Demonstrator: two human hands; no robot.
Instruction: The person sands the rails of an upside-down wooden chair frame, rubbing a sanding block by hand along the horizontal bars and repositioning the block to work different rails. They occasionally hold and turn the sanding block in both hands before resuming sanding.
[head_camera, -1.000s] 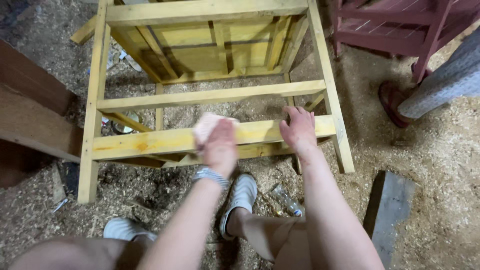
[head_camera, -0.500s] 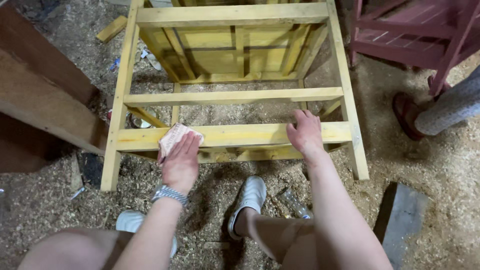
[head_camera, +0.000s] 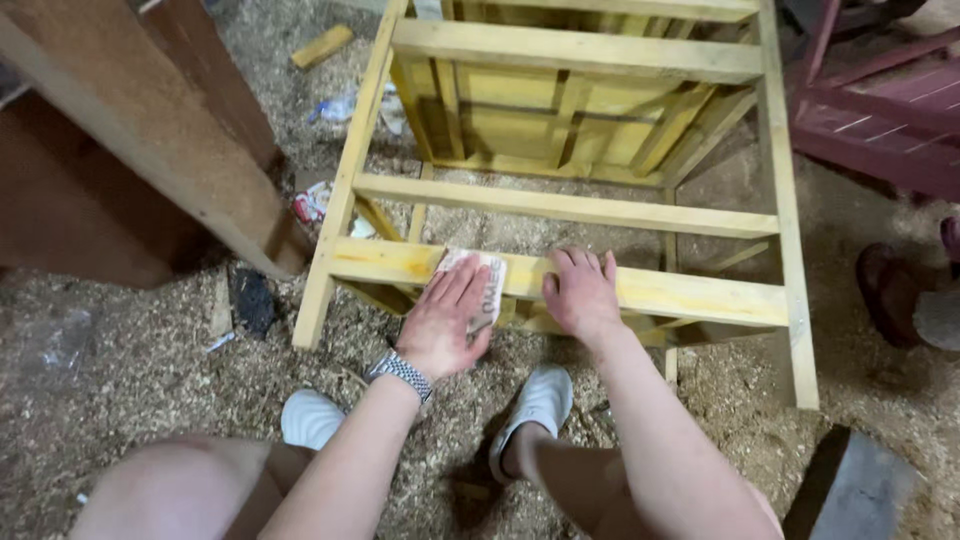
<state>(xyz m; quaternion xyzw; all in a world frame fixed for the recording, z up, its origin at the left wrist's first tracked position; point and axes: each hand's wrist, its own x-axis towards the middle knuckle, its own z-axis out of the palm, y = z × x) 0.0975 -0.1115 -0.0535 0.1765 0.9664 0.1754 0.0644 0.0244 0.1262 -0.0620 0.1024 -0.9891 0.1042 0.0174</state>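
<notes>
A yellow wooden frame (head_camera: 570, 205), like an upturned piece of furniture, lies on a sawdust floor in front of me. My left hand (head_camera: 445, 320), with a metal watch at the wrist, presses a sheet of sandpaper (head_camera: 480, 280) flat onto the nearest rail (head_camera: 680, 292). My right hand (head_camera: 582, 292) rests on the same rail just right of the sandpaper, fingers closed over its top and front edge. My knees and white shoes (head_camera: 535, 410) show below.
Brown wooden boards (head_camera: 150, 150) lean at the left. A dark red wooden piece (head_camera: 880, 120) stands at the upper right, with another person's foot in a brown shoe (head_camera: 890, 295) at the right edge. Scraps and a wood offcut (head_camera: 322, 45) lie on the sawdust.
The left hand slid the sandpaper left along the rail, then back right toward the right hand. The right hand stayed on the rail. The camera view shifted.
</notes>
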